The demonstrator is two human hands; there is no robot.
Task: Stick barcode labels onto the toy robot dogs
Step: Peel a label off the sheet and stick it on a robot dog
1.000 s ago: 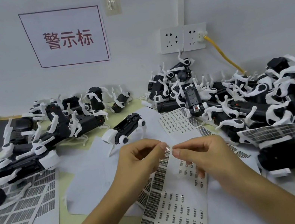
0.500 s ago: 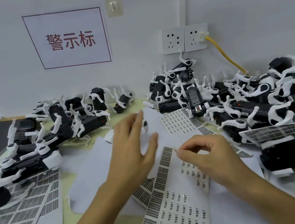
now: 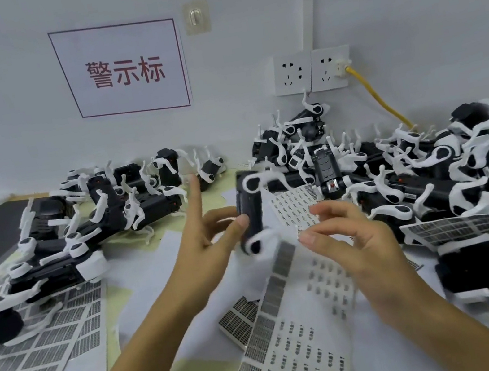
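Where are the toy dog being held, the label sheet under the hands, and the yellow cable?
held toy dog (image 3: 250, 213), head view, on its black body.
label sheet (image 3: 300, 358), head view, on its printed lower part.
yellow cable (image 3: 379, 97), head view, midway along its run down the wall.

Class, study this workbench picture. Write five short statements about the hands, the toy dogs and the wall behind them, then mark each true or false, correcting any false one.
1. The left hand holds a toy robot dog lifted off the table. True.
2. The right hand grips a second toy dog. False: it holds no dog; its thumb and finger are close together as if pinching something small, too blurred to identify.
3. A yellow cable is plugged into the right wall socket. True.
4. The wall sign has blue lettering. False: the lettering is red.
5. Label sheets lie on the table under the hands. True.
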